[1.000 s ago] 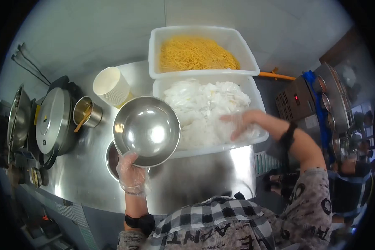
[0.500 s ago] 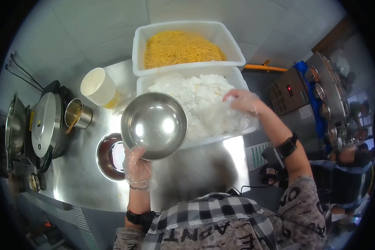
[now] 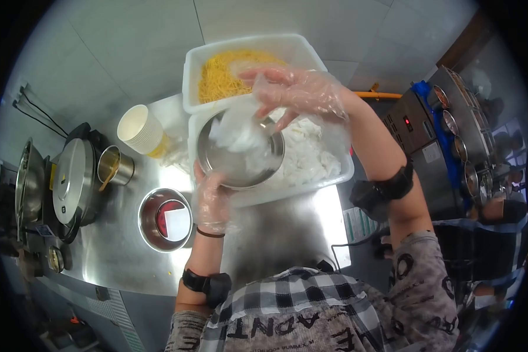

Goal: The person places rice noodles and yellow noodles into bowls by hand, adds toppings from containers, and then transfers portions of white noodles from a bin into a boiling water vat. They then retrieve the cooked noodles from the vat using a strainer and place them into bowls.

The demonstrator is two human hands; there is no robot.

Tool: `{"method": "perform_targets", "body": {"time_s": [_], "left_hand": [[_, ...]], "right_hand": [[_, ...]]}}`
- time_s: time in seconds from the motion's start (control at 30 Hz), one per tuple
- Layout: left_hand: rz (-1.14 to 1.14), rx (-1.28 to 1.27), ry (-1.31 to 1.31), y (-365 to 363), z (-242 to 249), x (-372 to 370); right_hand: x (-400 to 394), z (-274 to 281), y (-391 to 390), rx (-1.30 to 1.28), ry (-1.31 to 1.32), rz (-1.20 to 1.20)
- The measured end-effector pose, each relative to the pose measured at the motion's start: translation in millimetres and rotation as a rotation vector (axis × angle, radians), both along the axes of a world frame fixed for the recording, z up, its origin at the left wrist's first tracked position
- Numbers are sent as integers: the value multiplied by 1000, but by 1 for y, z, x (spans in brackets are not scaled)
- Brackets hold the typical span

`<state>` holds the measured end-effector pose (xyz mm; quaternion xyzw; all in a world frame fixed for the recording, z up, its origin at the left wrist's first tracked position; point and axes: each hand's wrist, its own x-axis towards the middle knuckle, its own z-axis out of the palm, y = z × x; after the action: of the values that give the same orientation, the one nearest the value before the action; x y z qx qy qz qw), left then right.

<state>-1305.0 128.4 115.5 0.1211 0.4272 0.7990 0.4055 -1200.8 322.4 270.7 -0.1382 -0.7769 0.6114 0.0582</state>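
Note:
My left hand (image 3: pixel 213 202), in a clear plastic glove, grips the near rim of a steel bowl (image 3: pixel 270 171). The bowl is held over the near white tub (image 3: pixel 249 195). Inside the bowl is a blurred clump of white, soft strips (image 3: pixel 239 138) that look like rice noodles. Above the bowl's far right rim hangs my gloved right hand (image 3: pixel 299 94), fingers apart, with the clump just below it. More white strips (image 3: pixel 311 146) fill the near tub. Behind it, a second tub (image 3: pixel 190 79) contains yellow noodles (image 3: pixel 223 73), partly hidden by my right hand.
Stacked paper cups (image 3: pixel 141 129) tilt at the tub's left. A steel pot with a wooden-handled utensil (image 3: pixel 116 166) stands beside a round electric griddle (image 3: pixel 73 182). A scale-like red disc sits in a steel-rimmed bowl (image 3: pixel 149 232). People and pans (image 3: pixel 450 123) are at right.
My right hand has moved up and left from the near tub to above the bowl. White strips are now in the previously empty bowl, which has shifted right and away from me.

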Motion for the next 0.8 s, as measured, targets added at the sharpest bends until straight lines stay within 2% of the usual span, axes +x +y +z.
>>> {"method": "perform_targets", "body": {"time_s": [0.07, 0.13, 0.2, 0.23, 0.3, 0.33, 0.4, 0.43, 0.53, 0.6, 0.63, 0.7, 0.73, 0.77, 0.8], "left_hand": [[2, 51, 33, -5, 7, -2], [31, 54, 23, -14, 8, -3], [76, 25, -60, -29, -6, -9], [97, 18, -101, -30, -8, -9], [142, 6, -182, -32, -11, -8], [172, 7, -192, -33, -12, -6], [194, -1, -206, -35, -17, -3], [203, 5, -207, -34, -23, -4], [209, 2, -192, -37, -26, -5], [204, -13, -181, -39, -29, -3], [196, -17, -175, -40, -30, -3], [184, -23, -166, -39, -30, -2], [183, -9, -164, -37, -28, 0], [182, 5, -162, -36, -27, 1], [180, 3, -158, -36, -27, 2]], "right_hand": [[-6, -33, 33, 357, -187, -105], [2, -121, 86, 998, -343, -88], [17, -181, 96, 1151, -541, -42], [14, -178, 84, 1152, -539, -42], [4, -176, 60, 973, -748, -81], [1, -177, 59, 970, -749, -79], [1, -181, 62, 863, -757, -271], [3, -189, 70, 863, -760, -276], [18, -198, 102, 743, -583, -396], [32, -190, 114, 128, -469, -741], [35, -188, 113, 126, -473, -747], [32, -188, 108, 659, -619, -438], [25, -201, 107, 657, -619, -442], [16, -221, 103, 947, -682, -301], [13, -222, 97, 1086, -710, -225]]}}
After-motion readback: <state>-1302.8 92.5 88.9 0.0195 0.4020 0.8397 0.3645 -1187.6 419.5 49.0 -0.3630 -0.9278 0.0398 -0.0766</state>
